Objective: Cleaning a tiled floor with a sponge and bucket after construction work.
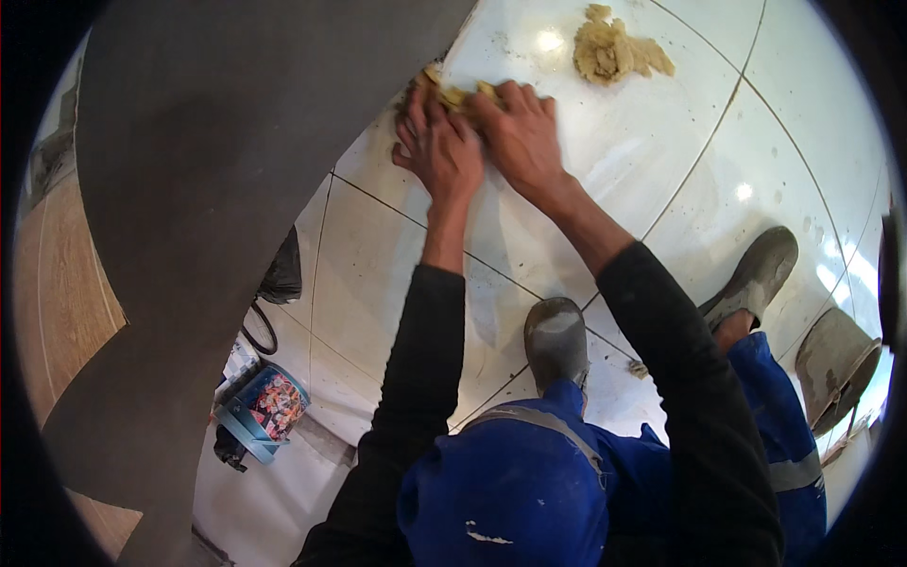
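My left hand [448, 152] and my right hand [524, 138] are close together at the foot of a large grey panel [234, 142]. Both grip crumpled yellow, sponge-like material [453, 96], low against the white tiled floor [609, 184]. The left fingers are spread over it at the panel's edge and look blurred. On the right, the fingers curl around the material, hiding much of it. Dark dirt shows along the panel's lower edge. A separate torn yellow-brown lump [609, 53] lies on the tiles beyond my right hand.
A grey shoe [556, 340] stands below my hands, another [755, 269] to the right. A dirty grey bucket [836, 368] lies tilted at far right. At lower left are a blue printed tub [273, 407], a black plastic bag [283, 269] and a black hose or cable loop [266, 329].
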### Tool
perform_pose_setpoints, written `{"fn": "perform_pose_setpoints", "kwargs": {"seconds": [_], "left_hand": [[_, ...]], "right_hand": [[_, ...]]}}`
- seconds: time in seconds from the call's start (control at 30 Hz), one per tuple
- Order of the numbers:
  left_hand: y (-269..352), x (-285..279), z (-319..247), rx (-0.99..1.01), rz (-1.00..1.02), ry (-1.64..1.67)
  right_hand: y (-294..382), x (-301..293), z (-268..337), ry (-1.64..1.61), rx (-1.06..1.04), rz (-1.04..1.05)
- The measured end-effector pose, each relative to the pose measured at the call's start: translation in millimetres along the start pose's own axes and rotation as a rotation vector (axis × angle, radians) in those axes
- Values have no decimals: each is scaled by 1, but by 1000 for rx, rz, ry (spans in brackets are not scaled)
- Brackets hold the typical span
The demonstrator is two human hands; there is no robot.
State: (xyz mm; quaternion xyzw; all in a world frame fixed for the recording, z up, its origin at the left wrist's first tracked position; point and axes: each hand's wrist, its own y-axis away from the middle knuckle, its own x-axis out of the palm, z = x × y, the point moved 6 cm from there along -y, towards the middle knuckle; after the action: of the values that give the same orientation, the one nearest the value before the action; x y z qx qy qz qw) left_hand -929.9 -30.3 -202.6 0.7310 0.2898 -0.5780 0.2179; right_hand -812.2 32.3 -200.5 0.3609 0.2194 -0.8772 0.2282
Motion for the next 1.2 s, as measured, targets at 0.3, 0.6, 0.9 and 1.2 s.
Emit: {"fn": "perform_pose_setpoints", "kwargs": {"seconds": [0.3,0.6,0.9,1.2], "left_hand": [[-24,5,-15,-67,49,-55],[14,2,-36,-17,135,-25],[-18,-6,-36,-33,-41,-43],[-15,2,-32,-111,75,-17]], "right_hand": [[-32,0,-7,79,-46,8],[0,-28,-26,47,-13,83],[-35,-10,-24,50,-74,84],[-30,-21,-29,103,-64,105]]}}
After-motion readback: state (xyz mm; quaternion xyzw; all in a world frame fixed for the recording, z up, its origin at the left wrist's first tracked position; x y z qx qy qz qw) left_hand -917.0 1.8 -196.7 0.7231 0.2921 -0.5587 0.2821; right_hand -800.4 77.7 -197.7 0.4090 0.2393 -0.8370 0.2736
